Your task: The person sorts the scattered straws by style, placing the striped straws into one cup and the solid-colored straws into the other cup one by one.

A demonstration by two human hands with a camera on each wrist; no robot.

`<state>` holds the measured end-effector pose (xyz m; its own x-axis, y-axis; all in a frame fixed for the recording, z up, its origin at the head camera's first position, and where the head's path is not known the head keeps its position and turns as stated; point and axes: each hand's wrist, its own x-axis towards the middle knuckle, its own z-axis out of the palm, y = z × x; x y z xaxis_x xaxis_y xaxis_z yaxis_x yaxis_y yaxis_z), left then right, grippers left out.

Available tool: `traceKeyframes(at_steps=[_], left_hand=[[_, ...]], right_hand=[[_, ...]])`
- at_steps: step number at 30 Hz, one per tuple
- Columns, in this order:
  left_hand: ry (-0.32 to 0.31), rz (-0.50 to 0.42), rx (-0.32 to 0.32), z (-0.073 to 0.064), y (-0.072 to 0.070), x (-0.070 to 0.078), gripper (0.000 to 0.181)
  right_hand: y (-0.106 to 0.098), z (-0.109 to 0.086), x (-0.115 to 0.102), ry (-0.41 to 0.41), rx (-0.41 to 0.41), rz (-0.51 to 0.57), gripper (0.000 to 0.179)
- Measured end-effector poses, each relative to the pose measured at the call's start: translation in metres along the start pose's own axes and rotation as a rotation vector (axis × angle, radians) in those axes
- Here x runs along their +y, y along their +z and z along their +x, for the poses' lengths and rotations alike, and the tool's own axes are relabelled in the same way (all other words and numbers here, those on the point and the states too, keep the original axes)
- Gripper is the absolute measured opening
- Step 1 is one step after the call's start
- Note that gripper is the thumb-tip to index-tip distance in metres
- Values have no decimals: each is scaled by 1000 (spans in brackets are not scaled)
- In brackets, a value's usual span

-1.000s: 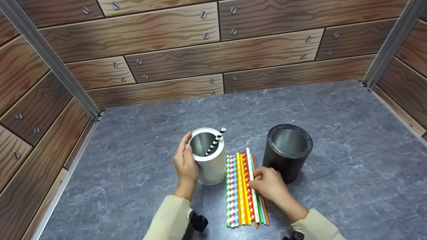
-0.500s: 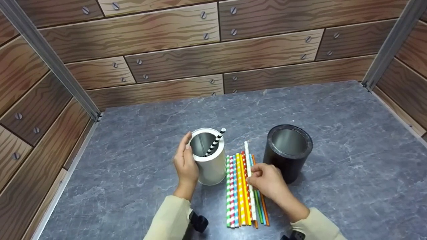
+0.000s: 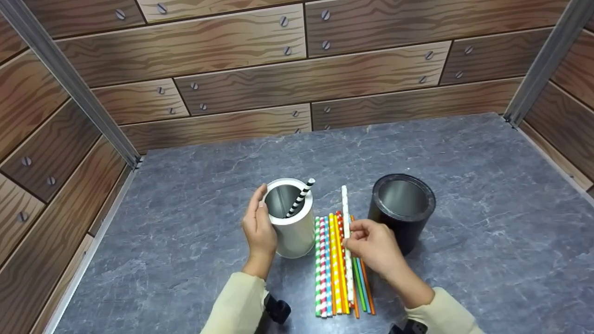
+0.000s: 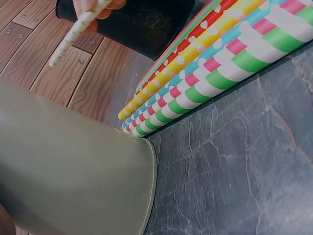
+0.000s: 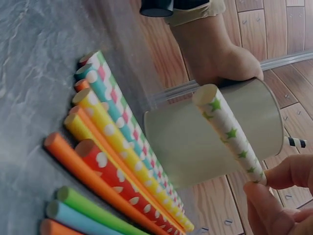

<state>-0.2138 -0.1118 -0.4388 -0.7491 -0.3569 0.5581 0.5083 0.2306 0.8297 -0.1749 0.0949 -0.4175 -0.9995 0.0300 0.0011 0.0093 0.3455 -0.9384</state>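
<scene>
My right hand (image 3: 375,246) pinches a white paper straw (image 3: 345,204) near its middle, between thumb and fingertips. Green stars on this straw (image 5: 232,133) show in the right wrist view, where it stands lifted and tilted above the others. A row of patterned paper straws (image 3: 332,264) lies on the table beneath: striped, dotted, heart-printed and plain. My left hand (image 3: 261,229) holds the left side of an upright white canister (image 3: 294,236), its fingertips near the rim. Leaning inside that canister is a black-and-white striped straw (image 3: 300,197).
An upright black canister (image 3: 401,218) stands right of the straws, just beyond my right hand. Grey marbled tabletop (image 3: 185,208) spreads around everything. Wood-patterned panels (image 3: 260,74) close off the back and both sides.
My right hand has raised the star-printed straw out of the row and moved it slightly away from me, uncovering the green straw. The left hand and both canisters have stayed put.
</scene>
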Motion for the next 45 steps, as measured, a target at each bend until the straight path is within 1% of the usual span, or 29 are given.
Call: traceKeyframes(at_steps=[4,11,20,23,25,28,32,36,39,45], left_hand=[[-7,1,7,0,0,0,36],[8,-2,20,0,1,2,35],[1,-1,27,0,1,1,35],[1,1,27,1,1,1,35],[1,3,25,0,1,1,35],[-7,-9,13,0,1,1,36],[-15,-23,5,0,1,1,37],[0,-17,14,0,1,1,36],[8,-11,19,1,1,1,36],[6,-15,21,0,1,0,36]], right_hand=[[-1,2,-5,8,10,64,30],[-4,3,-15,-13,21,117,30],[-8,7,-34,-24,44,213,26],[-10,8,-42,-51,57,221,26],[-11,8,-48,-66,63,246,27],[-11,10,-55,-114,85,269,26],[-11,11,-63,-199,113,287,27],[-10,12,-69,-266,149,296,26],[-9,13,-73,-322,181,323,24],[-6,16,-79,-507,234,352,23]])
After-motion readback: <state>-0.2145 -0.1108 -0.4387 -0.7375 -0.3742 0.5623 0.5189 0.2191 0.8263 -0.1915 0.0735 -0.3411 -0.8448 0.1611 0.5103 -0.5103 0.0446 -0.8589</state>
